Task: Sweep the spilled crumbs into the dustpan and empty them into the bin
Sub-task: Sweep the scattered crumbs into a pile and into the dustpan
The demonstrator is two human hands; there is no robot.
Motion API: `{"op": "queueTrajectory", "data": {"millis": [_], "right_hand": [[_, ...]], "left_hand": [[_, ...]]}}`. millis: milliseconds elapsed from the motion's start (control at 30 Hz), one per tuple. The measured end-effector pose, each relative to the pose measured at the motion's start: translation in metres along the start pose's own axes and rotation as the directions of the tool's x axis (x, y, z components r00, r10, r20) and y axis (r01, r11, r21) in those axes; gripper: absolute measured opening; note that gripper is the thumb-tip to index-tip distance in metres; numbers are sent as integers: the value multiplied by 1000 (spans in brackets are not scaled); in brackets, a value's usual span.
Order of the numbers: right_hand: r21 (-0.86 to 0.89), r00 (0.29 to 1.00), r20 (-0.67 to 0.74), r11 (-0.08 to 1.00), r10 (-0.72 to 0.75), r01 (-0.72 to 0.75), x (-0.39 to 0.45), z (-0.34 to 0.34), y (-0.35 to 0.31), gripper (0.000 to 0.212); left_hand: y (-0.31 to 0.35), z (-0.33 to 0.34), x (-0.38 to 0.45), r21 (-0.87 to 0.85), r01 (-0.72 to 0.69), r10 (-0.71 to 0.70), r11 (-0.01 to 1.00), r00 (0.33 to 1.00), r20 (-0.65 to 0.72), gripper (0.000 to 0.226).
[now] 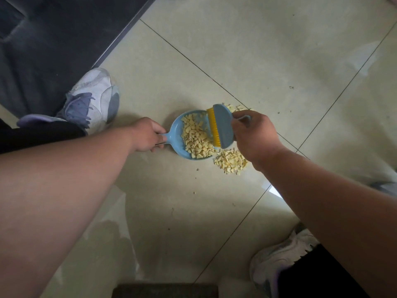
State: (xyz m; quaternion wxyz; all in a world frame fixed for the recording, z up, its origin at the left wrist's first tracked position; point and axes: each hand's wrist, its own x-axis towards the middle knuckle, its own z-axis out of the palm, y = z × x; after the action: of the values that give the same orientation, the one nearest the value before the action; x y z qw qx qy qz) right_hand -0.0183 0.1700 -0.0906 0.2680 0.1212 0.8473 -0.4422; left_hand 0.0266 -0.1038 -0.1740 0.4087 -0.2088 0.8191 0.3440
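A pale tiled floor [247, 50] with dark grout lines fills the head view, and a dark mat [53, 39] covers its upper left corner. A blue dustpan [178, 136] lies on the floor near the middle, its open lip facing right and its pan part filled with yellow crumbs [196, 138]. The left hand [146, 134] has its grip curled around the dustpan's handle. The right hand [254, 134] has its grip closed around the handle of a small blue brush [223, 125], whose yellow bristles stand at the dustpan's lip, touching the crumbs inside. A loose pile of crumbs [231, 161] lies on the floor just beside the lip, below the brush, and a few more show beyond the brush head. A grey and white shoe [94, 95] rests at the mat's edge, left of the dustpan; another shoe [279, 254] sits toward the floor's lower right corner.
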Motion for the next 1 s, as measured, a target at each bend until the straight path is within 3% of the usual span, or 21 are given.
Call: {"op": "queueTrajectory", "data": {"millis": [100, 200, 333, 500, 767, 1000], "right_hand": [[81, 999, -2, 996, 40, -40, 6, -2, 3, 21], [122, 995, -92, 992, 43, -32, 14, -12, 1, 20], [-7, 951, -300, 996, 79, -85, 32, -41, 1, 29], [-160, 899, -427, 971, 95, -178, 49, -72, 16, 32], [-399, 924, -381, 907, -30, -135, 59, -78, 31, 31], [-466, 954, -288, 883, -87, -60, 62, -43, 17, 26]], "left_hand": [[-2, 0, 1, -12, 6, -6, 1000, 1000, 6, 23], [-4, -3, 3, -18, 11, -11, 1000, 1000, -9, 22], [-12, -12, 3, -6, 26, -26, 1000, 998, -61, 21], [-16, -27, 2, -46, -6, -2, 999, 986, -165, 20], [-8, -39, 6, 107, -39, 63, 993, 971, -230, 21], [5, -38, 13, 168, -4, 43, 986, 973, -227, 24]]}}
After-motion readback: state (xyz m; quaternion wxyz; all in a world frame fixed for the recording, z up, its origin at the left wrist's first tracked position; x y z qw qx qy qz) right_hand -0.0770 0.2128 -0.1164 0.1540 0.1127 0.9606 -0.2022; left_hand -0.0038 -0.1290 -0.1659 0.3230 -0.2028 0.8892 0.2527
